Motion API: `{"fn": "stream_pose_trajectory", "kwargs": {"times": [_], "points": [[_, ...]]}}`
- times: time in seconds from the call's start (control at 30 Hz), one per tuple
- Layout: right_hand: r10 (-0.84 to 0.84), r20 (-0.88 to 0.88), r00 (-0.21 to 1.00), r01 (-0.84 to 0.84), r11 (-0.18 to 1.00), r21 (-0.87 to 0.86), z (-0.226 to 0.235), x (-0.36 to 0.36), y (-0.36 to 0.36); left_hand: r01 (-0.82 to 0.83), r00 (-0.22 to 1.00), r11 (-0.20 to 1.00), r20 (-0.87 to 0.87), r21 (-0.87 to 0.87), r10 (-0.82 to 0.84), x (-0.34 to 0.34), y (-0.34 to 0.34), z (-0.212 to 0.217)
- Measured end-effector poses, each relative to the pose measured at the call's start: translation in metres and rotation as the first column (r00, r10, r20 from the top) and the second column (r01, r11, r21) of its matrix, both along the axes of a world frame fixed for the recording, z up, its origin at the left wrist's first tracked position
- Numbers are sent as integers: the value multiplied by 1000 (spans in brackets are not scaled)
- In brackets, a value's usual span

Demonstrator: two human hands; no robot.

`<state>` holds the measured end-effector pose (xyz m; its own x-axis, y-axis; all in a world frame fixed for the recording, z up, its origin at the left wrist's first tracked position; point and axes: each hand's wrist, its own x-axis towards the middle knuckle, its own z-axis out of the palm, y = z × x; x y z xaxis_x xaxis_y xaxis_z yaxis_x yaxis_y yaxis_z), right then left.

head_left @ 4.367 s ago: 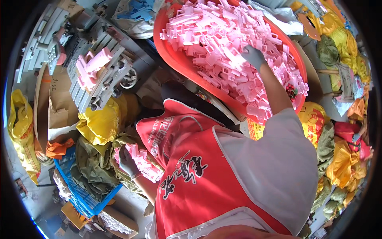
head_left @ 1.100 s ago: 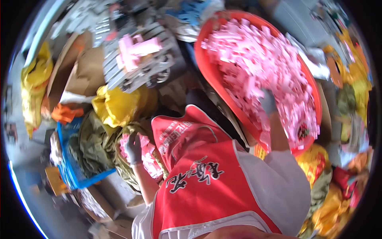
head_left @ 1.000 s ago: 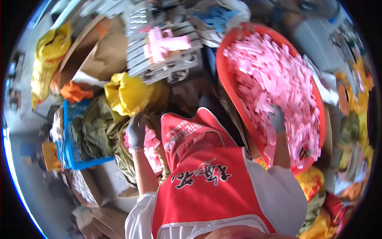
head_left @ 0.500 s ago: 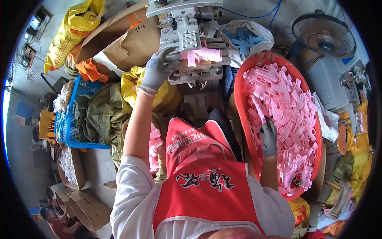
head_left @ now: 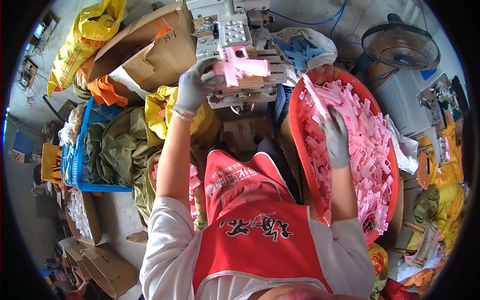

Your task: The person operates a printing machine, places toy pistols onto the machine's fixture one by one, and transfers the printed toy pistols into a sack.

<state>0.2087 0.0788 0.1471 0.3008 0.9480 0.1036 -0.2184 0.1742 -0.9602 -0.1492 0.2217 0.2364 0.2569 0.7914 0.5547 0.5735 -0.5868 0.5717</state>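
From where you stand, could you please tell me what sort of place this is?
Probably a workshop or factory floor: a metal machine stands ahead, a red tub is heaped with pink parts, and a white sack holds blue ones.

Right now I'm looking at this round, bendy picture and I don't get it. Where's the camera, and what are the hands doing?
There's no robot here, just a person. The camera sits on the person's head and looks down, and its very wide lens makes straight edges bend. That's why you see their red apron at the bottom.

Both hands wear grey gloves. The left hand grips the end of a pink gun-shaped piece at the grey metal machine. The right hand holds another pink piece up over the big red tub, which is heaped with many more pink pieces.

Behind the tub, blue pieces lie in a white sack, and a fan stands nearby.
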Motion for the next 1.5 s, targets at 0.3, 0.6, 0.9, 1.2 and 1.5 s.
{"fn": "stream_pose_trajectory", "kwargs": {"times": [0.3,0.6,0.9,1.2,1.5], "points": [[-169,782,600,-315,848,426,68,-74,118,-465,878,882,84,-75,471,-107,-113,-68],[-291,927,238,-503,779,374,82,-83,148,-687,649,579,-13,-438,760,-177,-230,-138],[182,780,599,-253,967,-31,18,-36,43,-776,541,434,-129,-456,831,-209,-276,-188],[623,658,423,-636,721,-275,-74,-131,-13,-839,414,232,-302,-492,858,-257,-345,-281],[560,801,209,-867,485,-113,-173,-314,30,-976,113,-80,-790,-201,602,-311,-403,-338]]}}
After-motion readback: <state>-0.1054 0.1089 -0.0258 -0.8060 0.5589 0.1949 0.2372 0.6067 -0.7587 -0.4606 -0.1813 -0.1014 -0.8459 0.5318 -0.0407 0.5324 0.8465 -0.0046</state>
